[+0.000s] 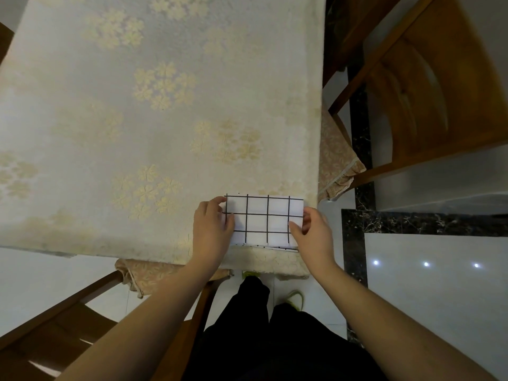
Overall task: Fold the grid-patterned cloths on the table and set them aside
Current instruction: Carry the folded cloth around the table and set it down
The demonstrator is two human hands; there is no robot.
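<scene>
1. Cloth (265, 220), grid-patterned, folded down to a small rectangle, lying flat at the near right corner of the counter (165, 105), close to the near edge and the right edge.
2. Long axis running left to right across the view, parallel to the near edge; a thin sliver of a lower layer showing along the cloth's near side.
3. Left hand (213, 224) lying on the left short end, fingers fairly straight, resting on the fabric rather than gripping it.
4. Right hand (310, 229) at the right short end, fingers curled, thumb and fingertips seemingly pinching that edge; exact contact hard to confirm.
5. Both hands equally near, one at each end, cloth held between them.
6. Likely next step, judged from the layout: either one more fold bringing one short end over to the other along the long axis, or lifting the bundle aside.
7. Open counter stretching away to the left and far side; wooden chairs (439, 92) standing to the right and at near left.
</scene>
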